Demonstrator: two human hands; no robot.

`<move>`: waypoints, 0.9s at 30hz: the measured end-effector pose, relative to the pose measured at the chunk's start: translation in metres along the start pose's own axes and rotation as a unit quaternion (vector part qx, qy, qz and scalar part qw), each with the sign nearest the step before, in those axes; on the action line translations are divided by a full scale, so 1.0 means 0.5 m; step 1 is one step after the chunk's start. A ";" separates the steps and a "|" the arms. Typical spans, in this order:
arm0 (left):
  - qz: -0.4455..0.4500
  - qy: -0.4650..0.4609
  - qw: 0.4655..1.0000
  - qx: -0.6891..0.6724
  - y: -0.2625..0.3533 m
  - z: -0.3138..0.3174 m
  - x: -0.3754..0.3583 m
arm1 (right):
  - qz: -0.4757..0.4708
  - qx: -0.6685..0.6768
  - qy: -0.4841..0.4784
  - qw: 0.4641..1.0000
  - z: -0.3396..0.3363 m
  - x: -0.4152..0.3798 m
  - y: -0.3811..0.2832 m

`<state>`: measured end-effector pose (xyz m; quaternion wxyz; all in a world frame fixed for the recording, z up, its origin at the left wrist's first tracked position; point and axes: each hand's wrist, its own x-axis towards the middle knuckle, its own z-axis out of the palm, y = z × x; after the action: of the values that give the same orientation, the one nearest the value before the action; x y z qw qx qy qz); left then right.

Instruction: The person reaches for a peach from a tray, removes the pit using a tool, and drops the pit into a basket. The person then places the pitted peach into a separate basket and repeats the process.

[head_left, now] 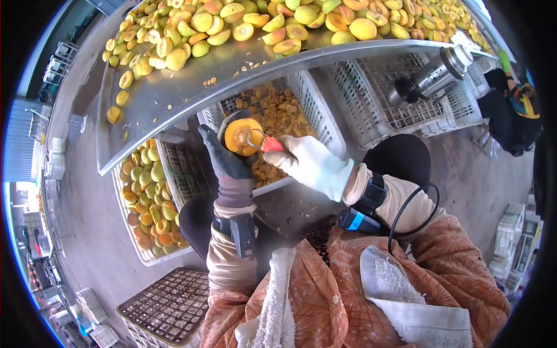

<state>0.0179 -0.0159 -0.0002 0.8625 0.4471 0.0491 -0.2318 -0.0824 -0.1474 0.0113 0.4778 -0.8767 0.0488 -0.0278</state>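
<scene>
My left hand (231,164), in a dark glove, cradles a halved yellow peach (237,137) with its cut face towards me. A brown pit or its ragged hollow shows at the centre of the flesh. My right hand (318,166), in a white glove, is wrapped round the red handle of a small pitting tool (271,144). The tool's metal loop touches the middle of the cut face. Beneath both hands stands a white crate (332,124) holding many orange-brown scraps or pieces of fruit (284,107).
A metal table (139,110) heaped with halved peaches (249,23) spans the top. At left, another crate (130,223) holds peach halves. Stacked white crates (371,75) carry a steel flask (438,72). A brown-topped basket (168,304) stands lower left; another person (510,116) is at right.
</scene>
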 end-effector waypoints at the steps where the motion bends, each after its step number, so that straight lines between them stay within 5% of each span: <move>1: -0.001 0.004 1.000 -0.002 -0.005 -0.003 0.002 | 0.015 -0.001 -0.001 1.000 0.004 0.004 -0.001; 7: 0.138 0.037 0.989 0.042 -0.024 0.013 -0.003 | 0.041 0.021 -0.021 0.999 0.011 0.017 0.000; 14: 0.159 0.030 0.979 0.125 -0.059 -0.017 0.008 | 0.057 0.113 -0.069 0.990 0.020 0.024 -0.009; 17: 0.095 0.049 0.994 0.000 -0.058 -0.019 0.007 | 0.057 0.107 -0.090 0.989 0.027 0.021 -0.006; 27: 0.188 0.110 0.961 0.172 -0.061 -0.016 0.004 | 0.095 0.024 -0.092 0.991 0.055 0.028 0.014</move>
<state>0.0072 -0.0253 -0.0284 0.7898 0.6127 0.0184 -0.0200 -0.0661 -0.1298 -0.0094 0.5013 -0.8553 0.0872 0.0979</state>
